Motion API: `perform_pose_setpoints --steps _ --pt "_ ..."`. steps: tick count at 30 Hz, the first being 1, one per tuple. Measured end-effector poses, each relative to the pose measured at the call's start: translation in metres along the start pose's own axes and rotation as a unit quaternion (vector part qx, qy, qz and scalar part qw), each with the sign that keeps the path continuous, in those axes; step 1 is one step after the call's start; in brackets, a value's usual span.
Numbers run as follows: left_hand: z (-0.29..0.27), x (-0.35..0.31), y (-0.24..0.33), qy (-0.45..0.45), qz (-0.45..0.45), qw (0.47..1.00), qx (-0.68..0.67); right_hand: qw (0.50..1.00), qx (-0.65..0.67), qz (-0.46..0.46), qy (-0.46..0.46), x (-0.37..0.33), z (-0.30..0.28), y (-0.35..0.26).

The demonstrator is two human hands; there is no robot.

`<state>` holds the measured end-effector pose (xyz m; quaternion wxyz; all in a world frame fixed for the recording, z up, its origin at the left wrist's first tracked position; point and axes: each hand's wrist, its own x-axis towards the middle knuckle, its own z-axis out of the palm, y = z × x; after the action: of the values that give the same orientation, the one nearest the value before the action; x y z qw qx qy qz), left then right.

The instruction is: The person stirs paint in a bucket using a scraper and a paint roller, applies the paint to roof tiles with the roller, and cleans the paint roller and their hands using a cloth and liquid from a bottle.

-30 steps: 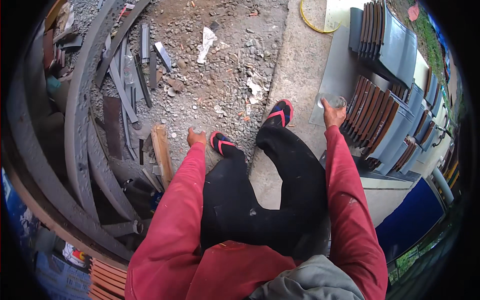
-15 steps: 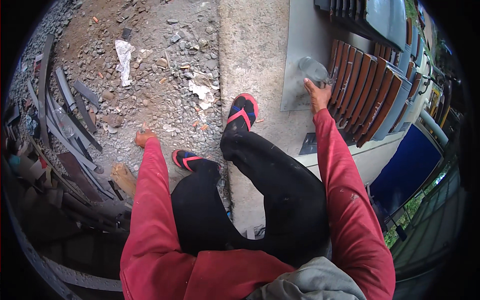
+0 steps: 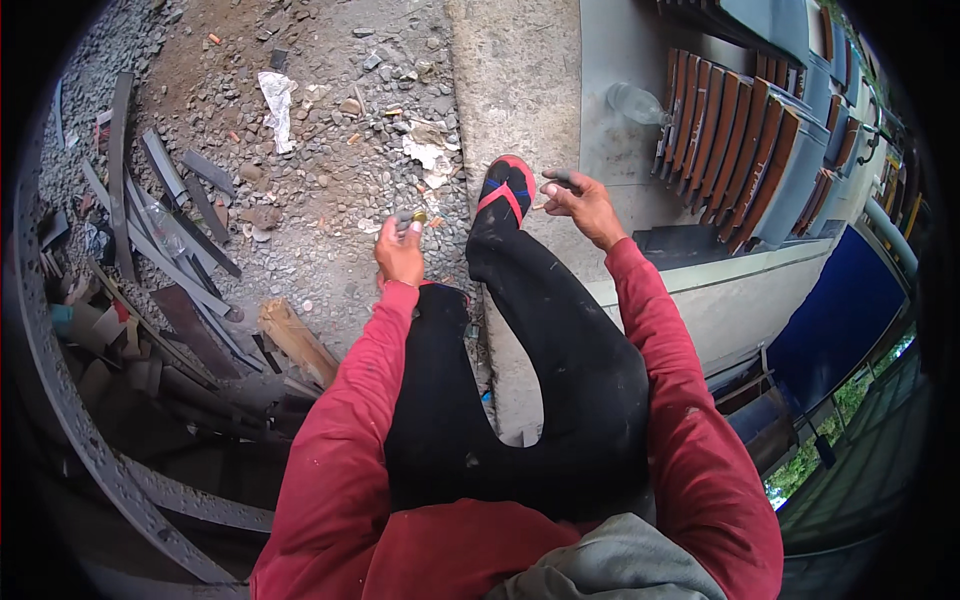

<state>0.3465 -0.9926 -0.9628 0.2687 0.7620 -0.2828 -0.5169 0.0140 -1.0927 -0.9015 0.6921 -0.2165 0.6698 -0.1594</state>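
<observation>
My left hand (image 3: 402, 255) is raised above the gravel in front of my left foot. Its thumb and fingers pinch a small, round, yellowish thing, too small to name surely. My right hand (image 3: 588, 210) hovers beside my right foot, over the concrete strip. Its darkened fingers are apart and I see nothing held in them. A clear plastic bottle (image 3: 636, 103) lies on the grey metal sheet (image 3: 615, 155), its narrow end against a stack of brown-edged curved pieces (image 3: 725, 140). Both hands are apart from the bottle.
A rough concrete strip (image 3: 515, 90) runs ahead between gravel and the sheet. Metal strips and scraps (image 3: 170, 240) pile up at left, with a wood block (image 3: 297, 340) near my left arm. A blue panel (image 3: 835, 315) stands at right. My feet wear red flip-flops (image 3: 510, 180).
My right hand has let go of the bottle and come left toward my right foot. My left hand has risen from the gravel to the right, with the small yellowish thing now showing. The view shifted slightly.
</observation>
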Motion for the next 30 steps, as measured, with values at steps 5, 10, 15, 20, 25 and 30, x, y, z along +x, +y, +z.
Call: perform_pose_setpoints --steps 5,10,15,20,25,30 --pt "0.099 -0.066 0.154 -0.128 -0.034 0.977 -0.165 0.996 0.050 -0.055 -0.049 -0.046 0.029 -0.030" --pt "0.133 -0.103 0.226 -0.130 -0.003 0.990 -0.061 0.968 0.195 -0.124 0.102 -0.062 -0.024 -0.041" --pt "0.072 -0.218 0.306 -0.332 0.145 0.926 0.104 0.887 0.218 -0.203 0.353 -0.006 -0.111 -0.045" --pt "0.060 -0.248 0.315 -0.320 0.157 0.909 0.214 0.858 0.126 -0.192 0.460 0.047 -0.119 -0.064" --pt "0.067 -0.230 0.315 -0.347 0.178 0.891 0.231 0.841 0.177 -0.181 0.478 0.069 -0.123 -0.061" --pt "0.069 -0.223 0.316 -0.336 0.172 0.900 0.220 0.835 0.253 -0.178 0.454 0.077 -0.128 -0.067"
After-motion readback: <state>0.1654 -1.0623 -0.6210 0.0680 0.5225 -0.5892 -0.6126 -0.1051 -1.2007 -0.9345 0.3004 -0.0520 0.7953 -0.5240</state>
